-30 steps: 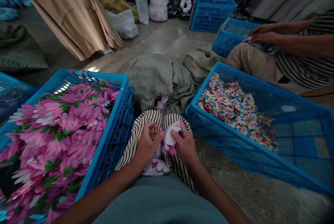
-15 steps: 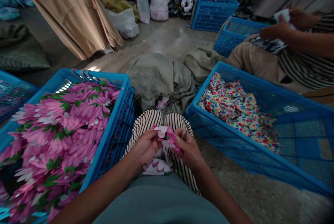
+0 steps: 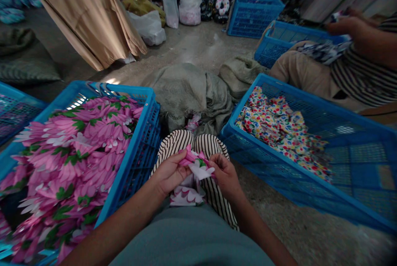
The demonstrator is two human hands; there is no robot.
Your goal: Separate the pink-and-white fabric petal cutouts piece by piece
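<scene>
Above my lap, both hands pinch one pink fabric flower piece [image 3: 202, 171] with white undersides and a bit of green. My left hand [image 3: 171, 173] grips its left side between thumb and fingers. At the right edge, my right hand [image 3: 224, 175] is closed on the same piece; its fingertips are partly hidden. More pink and white cloth petals [image 3: 187, 197] lie on my lap below, over black-and-white striped trousers [image 3: 175, 142]. To my left, a blue crate [image 3: 148, 96] is heaped with similar pink petal pieces [image 3: 93, 137] with green parts.
On my right stands a blue crate [image 3: 356, 123] with colourful printed fabric pieces [image 3: 282, 129]. Grey-green sacking [image 3: 186, 86] lies ahead of my knees. A co-worker's hand [image 3: 350, 26] is at the right. Further off are a cloth-draped table [image 3: 87, 17] and more blue crates [image 3: 256, 13].
The flower piece has been turned between my hands; its white part now hangs at the lower right and pink points up at the left. The co-worker's hands have moved right.
</scene>
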